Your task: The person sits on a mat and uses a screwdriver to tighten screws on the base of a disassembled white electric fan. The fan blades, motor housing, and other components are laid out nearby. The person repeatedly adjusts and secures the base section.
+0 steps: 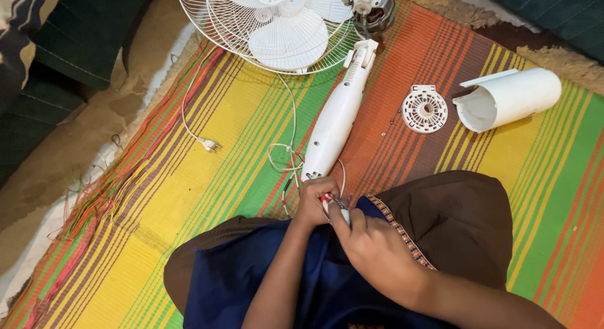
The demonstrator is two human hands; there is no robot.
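Note:
Both my hands meet over my lap at the near end of a white fan stand column (336, 118). My left hand (313, 203) pinches thin wires coming out of the column's base. My right hand (371, 250) grips a small tool with a red handle (328, 201), its tip against those wires. The column runs up to a bare motor (372, 9) beside a white fan blade (288, 36) lying in a wire grille (217, 24).
A white power cord with a plug (209, 144) trails across the striped mat (189, 197). A round vented white cover (425, 108) and a white cylindrical housing (509, 97) lie to the right. Dark cushions (75, 46) sit at the far left.

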